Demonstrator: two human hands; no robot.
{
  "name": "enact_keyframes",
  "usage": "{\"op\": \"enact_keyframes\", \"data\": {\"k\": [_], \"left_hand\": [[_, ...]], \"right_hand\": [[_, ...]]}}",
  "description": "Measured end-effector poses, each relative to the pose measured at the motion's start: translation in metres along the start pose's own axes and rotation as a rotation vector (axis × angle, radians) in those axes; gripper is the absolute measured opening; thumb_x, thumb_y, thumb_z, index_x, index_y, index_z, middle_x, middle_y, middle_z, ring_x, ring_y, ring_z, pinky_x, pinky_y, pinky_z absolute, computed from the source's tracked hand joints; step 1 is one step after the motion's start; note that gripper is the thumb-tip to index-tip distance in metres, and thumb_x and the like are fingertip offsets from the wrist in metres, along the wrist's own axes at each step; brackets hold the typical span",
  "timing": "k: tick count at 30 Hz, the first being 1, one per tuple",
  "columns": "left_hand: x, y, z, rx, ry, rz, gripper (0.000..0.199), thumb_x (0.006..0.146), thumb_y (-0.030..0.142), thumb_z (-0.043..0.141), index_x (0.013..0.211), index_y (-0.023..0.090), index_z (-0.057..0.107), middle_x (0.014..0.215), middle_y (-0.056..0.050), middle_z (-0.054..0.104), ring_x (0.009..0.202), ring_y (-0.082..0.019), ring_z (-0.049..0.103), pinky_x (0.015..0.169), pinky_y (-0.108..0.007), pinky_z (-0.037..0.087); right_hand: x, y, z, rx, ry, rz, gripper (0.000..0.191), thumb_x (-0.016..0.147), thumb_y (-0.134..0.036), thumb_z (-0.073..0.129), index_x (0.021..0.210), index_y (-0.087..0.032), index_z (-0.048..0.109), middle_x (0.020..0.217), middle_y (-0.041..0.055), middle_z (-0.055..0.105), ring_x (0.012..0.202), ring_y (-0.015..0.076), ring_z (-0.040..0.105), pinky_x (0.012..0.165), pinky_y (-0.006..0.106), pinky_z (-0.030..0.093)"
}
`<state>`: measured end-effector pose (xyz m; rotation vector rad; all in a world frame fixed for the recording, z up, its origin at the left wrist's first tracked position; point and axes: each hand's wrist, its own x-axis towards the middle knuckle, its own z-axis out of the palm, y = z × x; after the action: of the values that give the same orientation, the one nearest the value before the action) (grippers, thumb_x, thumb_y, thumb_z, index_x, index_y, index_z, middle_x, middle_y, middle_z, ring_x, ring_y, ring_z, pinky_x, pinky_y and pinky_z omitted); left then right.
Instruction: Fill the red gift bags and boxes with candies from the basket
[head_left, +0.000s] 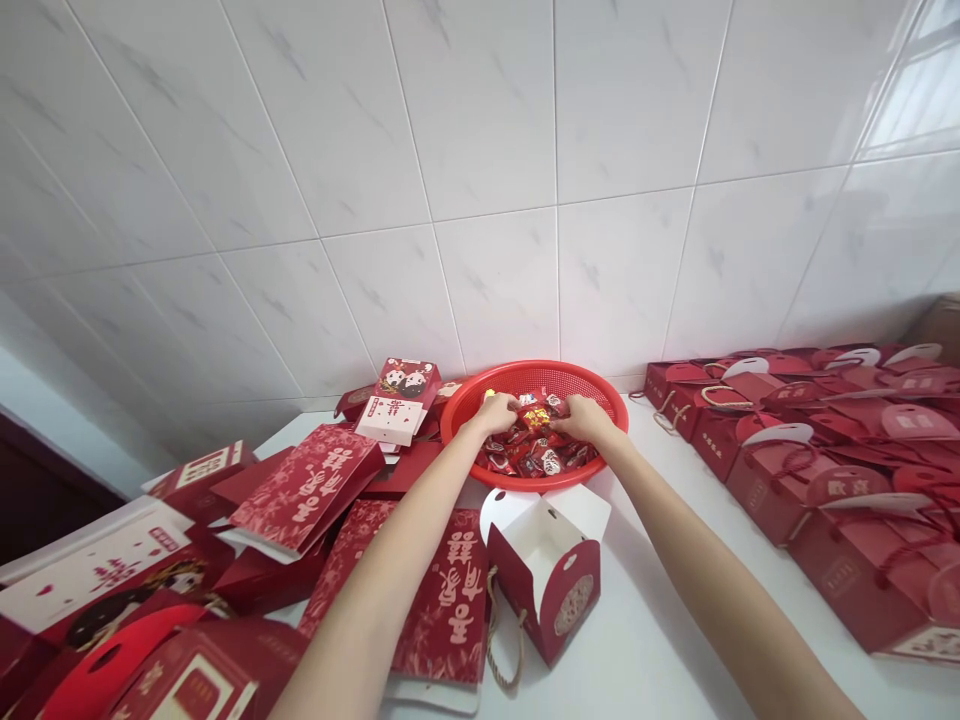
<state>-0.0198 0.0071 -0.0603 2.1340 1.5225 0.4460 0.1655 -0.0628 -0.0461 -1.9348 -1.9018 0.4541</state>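
Observation:
Both my hands reach into a round red plastic basket (611, 388) filled with red-wrapped candies (551, 460). On the basket's left side, my left hand (498, 412) has its fingers curled down among the candies. My right hand (589, 420) does the same at the right side, fingers bent around wrappers. A shiny gold-and-red candy (535, 418) lies between the two hands. The fingertips are partly hidden, so the exact pieces gripped are unclear. Just in front of the basket stands a small dark red gift box (574, 605), its white inside showing and its rope handle hanging at the left.
Closed red gift boxes with cord handles (840, 530) stand in rows at the right. Flat and folded red boxes (307, 490) pile up at the left. A white tiled wall (495, 290) rises behind the white tabletop (645, 610).

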Motion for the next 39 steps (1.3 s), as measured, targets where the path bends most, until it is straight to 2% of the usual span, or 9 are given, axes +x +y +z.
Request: {"op": "enact_keyframes", "data": {"k": [5, 10, 15, 18, 20, 26, 30, 35, 39], "left_hand": [[-0.002, -0.006, -0.002, 0.041, -0.012, -0.028, 0.02, 0.068, 0.008, 0.056, 0.073, 0.017, 0.073, 0.082, -0.003, 0.074, 0.082, -0.019, 0.066, 0.077, -0.026, 0.051], [-0.007, -0.002, -0.004, 0.043, -0.214, -0.046, 0.013, 0.06, 0.02, 0.072, 0.073, 0.019, 0.074, 0.074, -0.001, 0.074, 0.07, -0.017, 0.066, 0.063, -0.022, 0.049], [-0.009, 0.001, -0.002, 0.019, -0.291, -0.04, 0.032, 0.053, 0.025, 0.08, 0.085, 0.023, 0.075, 0.073, 0.003, 0.072, 0.062, -0.015, 0.064, 0.057, -0.021, 0.046], [-0.009, 0.001, -0.002, -0.024, -0.248, -0.012, 0.018, 0.061, 0.031, 0.078, 0.073, 0.019, 0.072, 0.064, 0.002, 0.067, 0.06, -0.014, 0.061, 0.055, -0.022, 0.044], [-0.009, 0.002, -0.004, -0.077, -0.188, 0.029, 0.02, 0.072, 0.037, 0.072, 0.069, 0.017, 0.069, 0.064, 0.001, 0.066, 0.063, -0.014, 0.06, 0.056, -0.022, 0.044], [-0.008, 0.012, -0.009, -0.305, 0.031, 0.182, 0.043, 0.092, 0.048, 0.051, 0.104, 0.013, 0.071, 0.091, -0.005, 0.073, 0.073, -0.015, 0.063, 0.064, -0.025, 0.05], [-0.011, 0.02, -0.011, -0.557, 0.203, 0.311, 0.045, 0.09, 0.046, 0.057, 0.118, 0.012, 0.07, 0.107, -0.009, 0.074, 0.076, -0.016, 0.066, 0.076, -0.03, 0.054], [-0.024, 0.036, -0.009, -0.507, 0.105, 0.425, 0.043, 0.081, 0.037, 0.07, 0.119, 0.016, 0.073, 0.127, -0.011, 0.07, 0.121, -0.026, 0.062, 0.105, -0.038, 0.048], [-0.031, 0.049, -0.003, -0.533, 0.03, 0.487, 0.045, 0.08, 0.025, 0.066, 0.123, 0.019, 0.071, 0.134, -0.008, 0.066, 0.131, -0.027, 0.055, 0.116, -0.043, 0.039]], "right_hand": [[0.005, 0.004, 0.003, 0.012, -0.068, -0.009, 0.03, 0.071, -0.029, 0.077, 0.098, -0.018, 0.067, 0.096, 0.0102, 0.07, 0.092, 0.0254, 0.066, 0.065, 0.026, 0.043], [0.003, 0.001, 0.001, 0.088, -0.078, -0.08, 0.042, 0.062, -0.021, 0.08, 0.101, -0.016, 0.066, 0.097, 0.0064, 0.068, 0.089, 0.0211, 0.063, 0.067, 0.024, 0.043], [-0.003, -0.001, -0.003, 0.167, -0.058, -0.114, 0.014, 0.062, -0.014, 0.07, 0.07, -0.018, 0.059, 0.065, -0.0031, 0.055, 0.066, 0.0138, 0.054, 0.055, 0.024, 0.035], [-0.005, 0.001, -0.003, 0.26, 0.06, -0.101, 0.01, 0.066, -0.018, 0.062, 0.067, -0.019, 0.053, 0.062, -0.0037, 0.05, 0.062, 0.0132, 0.05, 0.054, 0.024, 0.033], [-0.005, 0.004, -0.002, 0.4, 0.176, -0.089, 0.01, 0.067, -0.023, 0.06, 0.073, -0.02, 0.053, 0.067, -0.0027, 0.055, 0.066, 0.0148, 0.053, 0.057, 0.025, 0.037], [-0.003, 0.008, 0.001, 0.568, 0.275, 0.017, 0.018, 0.074, -0.032, 0.059, 0.086, -0.019, 0.054, 0.088, 0.0052, 0.068, 0.084, 0.0201, 0.063, 0.069, 0.027, 0.049], [-0.007, 0.003, -0.003, 0.799, 0.167, 0.088, 0.013, 0.078, -0.029, 0.06, 0.083, -0.019, 0.053, 0.088, 0.0059, 0.068, 0.081, 0.019, 0.065, 0.066, 0.027, 0.053], [-0.01, 0.002, -0.011, 1.208, -0.011, 0.139, 0.017, 0.082, -0.033, 0.065, 0.089, -0.018, 0.06, 0.1, 0.0081, 0.069, 0.089, 0.0213, 0.067, 0.062, 0.03, 0.061], [-0.008, 0.008, -0.012, 1.308, -0.04, 0.046, 0.028, 0.076, -0.04, 0.075, 0.091, -0.018, 0.064, 0.094, 0.0064, 0.071, 0.087, 0.0221, 0.069, 0.063, 0.032, 0.063]]}}
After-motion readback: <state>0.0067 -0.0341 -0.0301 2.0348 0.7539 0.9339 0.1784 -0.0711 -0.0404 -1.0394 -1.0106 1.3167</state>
